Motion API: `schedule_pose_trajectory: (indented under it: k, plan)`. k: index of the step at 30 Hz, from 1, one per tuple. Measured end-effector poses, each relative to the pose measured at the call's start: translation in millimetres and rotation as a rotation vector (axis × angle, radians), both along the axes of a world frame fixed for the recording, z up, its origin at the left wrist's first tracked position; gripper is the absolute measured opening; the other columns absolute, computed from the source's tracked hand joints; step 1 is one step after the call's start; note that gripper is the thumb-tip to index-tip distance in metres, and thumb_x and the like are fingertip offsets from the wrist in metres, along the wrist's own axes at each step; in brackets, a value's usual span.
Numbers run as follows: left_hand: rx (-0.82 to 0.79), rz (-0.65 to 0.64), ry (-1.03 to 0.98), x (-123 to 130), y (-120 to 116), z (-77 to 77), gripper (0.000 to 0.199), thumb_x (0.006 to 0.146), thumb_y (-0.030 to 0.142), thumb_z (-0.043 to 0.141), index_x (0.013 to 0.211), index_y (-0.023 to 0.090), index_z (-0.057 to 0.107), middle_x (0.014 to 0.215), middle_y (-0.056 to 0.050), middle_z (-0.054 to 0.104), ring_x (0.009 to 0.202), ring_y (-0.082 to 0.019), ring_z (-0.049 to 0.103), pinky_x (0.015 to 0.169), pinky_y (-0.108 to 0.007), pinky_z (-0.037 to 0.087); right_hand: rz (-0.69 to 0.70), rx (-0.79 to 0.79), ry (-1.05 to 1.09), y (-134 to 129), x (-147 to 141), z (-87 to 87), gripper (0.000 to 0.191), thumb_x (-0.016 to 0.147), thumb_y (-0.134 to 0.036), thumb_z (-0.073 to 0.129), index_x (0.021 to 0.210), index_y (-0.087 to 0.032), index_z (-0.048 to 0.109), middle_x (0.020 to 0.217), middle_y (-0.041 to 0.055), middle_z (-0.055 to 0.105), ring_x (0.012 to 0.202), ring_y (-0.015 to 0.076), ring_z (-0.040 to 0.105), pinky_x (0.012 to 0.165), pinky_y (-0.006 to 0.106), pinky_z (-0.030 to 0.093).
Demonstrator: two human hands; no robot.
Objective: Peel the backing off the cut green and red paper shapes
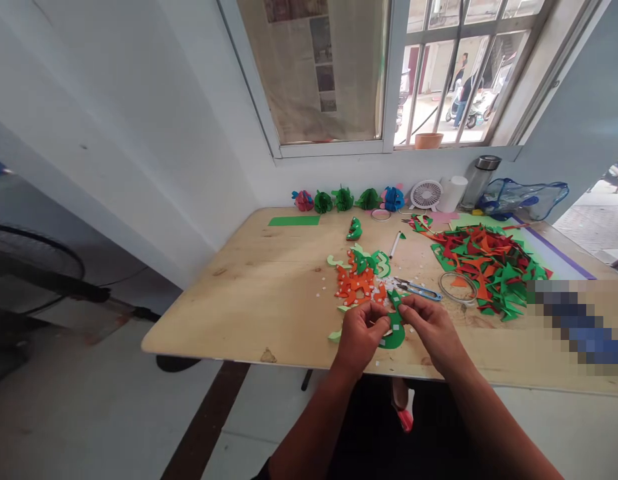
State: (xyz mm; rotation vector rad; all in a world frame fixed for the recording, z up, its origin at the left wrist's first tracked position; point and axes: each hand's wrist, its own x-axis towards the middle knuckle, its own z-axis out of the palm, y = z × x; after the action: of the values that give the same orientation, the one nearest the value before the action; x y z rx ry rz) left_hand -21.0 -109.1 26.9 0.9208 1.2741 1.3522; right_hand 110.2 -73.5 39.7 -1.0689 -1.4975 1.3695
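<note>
A curved green paper cutout (396, 337) with small pale squares stuck on it is held just over the table's front part. My left hand (361, 333) is closed on its left side, thumb and fingers pinched. On the other side, my right hand (431, 327) pinches near the cutout's upper tip. Just beyond my hands lie orange paper cutouts (356, 285), dotted with the same pale squares, and curly green cutouts (381, 263). Small white bits are scattered around them. Blue-handled snips (421, 290) rest beyond my right hand.
A tape ring (457, 288) lies by a heap of red, orange and green paper scraps (493, 260). Farther back are a white pen (395, 245), a green paper strip (293, 221), folded-paper figures (343, 199), a small fan (426, 195) and a bottle (481, 181).
</note>
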Motion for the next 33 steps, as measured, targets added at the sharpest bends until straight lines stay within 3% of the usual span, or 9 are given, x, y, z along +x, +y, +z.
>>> schedule_pose_trajectory:
  k: [5, 8, 11, 16, 18, 21, 27, 30, 33]
  plan:
    - [0.06, 0.007, 0.087, -0.8, -3.5, 2.0, 0.007, 0.066, 0.021, 0.064, 0.068, 0.014, 0.064, 0.061, 0.0, 0.06, 0.054, -0.011, 0.053, 0.053, -0.022, 0.041, -0.011, 0.049, -0.035, 0.4, 2.0, -5.8, 0.03, 0.078, -0.044, 0.06, 0.068, -0.016, 0.06, 0.06, -0.0011, 0.056, 0.058, 0.0132, 0.049, 0.056, 0.025, 0.039]
    - [0.208, 0.131, 0.343, 0.4, -7.8, 7.5, 0.014, 0.073, 0.02, 0.062, 0.085, 0.016, 0.067, 0.077, -0.004, 0.067, 0.069, -0.016, 0.061, 0.063, -0.026, 0.046, -0.011, 0.115, -0.104, 0.6, 3.2, -9.6, 0.027, 0.081, -0.041, 0.057, 0.072, -0.016, 0.064, 0.064, 0.0013, 0.061, 0.061, 0.0154, 0.053, 0.059, 0.027, 0.042]
    - [0.413, 0.225, 0.658, 3.2, -8.7, 10.3, 0.013, 0.078, 0.018, 0.059, 0.087, 0.019, 0.069, 0.086, -0.007, 0.069, 0.084, -0.021, 0.063, 0.079, -0.032, 0.047, -0.053, 0.219, -0.223, -1.0, 3.1, -11.0, 0.024, 0.082, -0.036, 0.054, 0.08, -0.016, 0.068, 0.07, 0.0036, 0.067, 0.067, 0.018, 0.059, 0.064, 0.028, 0.045]
    - [0.569, 0.25, 1.018, 7.2, -4.9, 5.4, 0.019, 0.086, 0.015, 0.05, 0.09, 0.017, 0.069, 0.082, -0.007, 0.07, 0.08, -0.021, 0.063, 0.083, -0.038, 0.049, -0.114, 0.39, -0.357, -7.6, 1.9, -11.2, 0.025, 0.085, -0.032, 0.051, 0.089, -0.017, 0.07, 0.073, 0.0042, 0.071, 0.065, 0.0178, 0.062, 0.064, 0.028, 0.048]
    - [0.567, 0.227, 1.044, 6.6, -4.3, 4.9, 0.019, 0.086, 0.014, 0.05, 0.087, 0.016, 0.069, 0.081, -0.007, 0.071, 0.079, -0.021, 0.063, 0.08, -0.038, 0.05, -0.122, 0.465, -0.399, -9.4, 1.7, -12.7, 0.023, 0.085, -0.032, 0.051, 0.086, -0.019, 0.07, 0.072, 0.0039, 0.07, 0.064, 0.0177, 0.062, 0.062, 0.027, 0.049]
    - [0.453, 0.183, 0.919, 2.3, -4.8, 9.3, 0.017, 0.082, 0.012, 0.054, 0.085, 0.017, 0.07, 0.081, -0.005, 0.072, 0.078, -0.02, 0.064, 0.073, -0.032, 0.051, -0.12, 0.559, -0.411, -10.0, 1.4, -16.2, 0.022, 0.087, -0.031, 0.05, 0.088, -0.02, 0.07, 0.081, 0.0058, 0.072, 0.074, 0.0198, 0.066, 0.069, 0.028, 0.05]
    - [0.229, 0.046, 0.729, -10.0, -8.6, 22.9, 0.014, 0.079, 0.014, 0.058, 0.08, 0.018, 0.072, 0.075, -0.003, 0.071, 0.066, -0.016, 0.063, 0.06, -0.025, 0.048, -0.022, 0.578, -0.45, -11.5, 0.2, -16.9, 0.026, 0.09, -0.034, 0.047, 0.083, -0.022, 0.069, 0.08, 0.0068, 0.071, 0.076, 0.02, 0.065, 0.069, 0.027, 0.05]
    - [0.251, 0.034, 0.797, -12.1, -10.1, 23.2, 0.015, 0.08, 0.014, 0.056, 0.078, 0.018, 0.071, 0.075, -0.003, 0.07, 0.066, -0.016, 0.063, 0.059, -0.025, 0.047, 0.019, 0.542, -0.447, -12.4, 0.2, -15.1, 0.028, 0.091, -0.033, 0.045, 0.081, -0.022, 0.068, 0.079, 0.0054, 0.07, 0.074, 0.0184, 0.065, 0.067, 0.025, 0.049]
    - [0.347, 0.073, 1.005, -10.3, -11.7, 18.2, 0.017, 0.08, 0.011, 0.053, 0.072, 0.017, 0.067, 0.074, -0.005, 0.069, 0.071, -0.019, 0.063, 0.061, -0.027, 0.047, 0.065, 0.52, -0.452, -12.2, 1.0, -15.4, 0.026, 0.091, -0.031, 0.046, 0.082, -0.022, 0.068, 0.081, 0.0045, 0.071, 0.075, 0.0177, 0.065, 0.068, 0.024, 0.049]
